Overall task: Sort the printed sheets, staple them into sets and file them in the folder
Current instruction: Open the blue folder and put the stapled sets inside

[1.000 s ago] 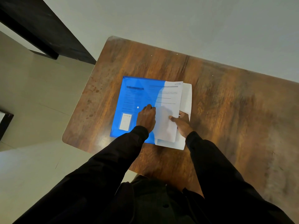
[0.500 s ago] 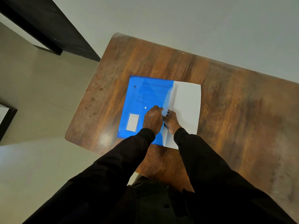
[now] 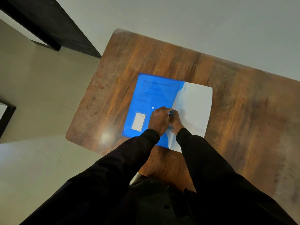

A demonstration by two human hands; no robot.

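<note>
filing | sheets point(image 3: 193, 109) went further into folder point(image 3: 155, 95), mid-table point(image 3: 243, 111), print side gone | left hand point(image 3: 158, 121), right hand point(image 3: 176, 122) pinched folder's open edge | nearly filed

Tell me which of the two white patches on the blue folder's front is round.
The small white dot on the blue folder, just beyond the left hand. The other, the label near its left corner, is rectangular.

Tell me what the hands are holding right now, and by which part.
Both hands, left and right, meet at the blue folder's open edge beside the white sheets; the exact grip cannot be told.
</note>
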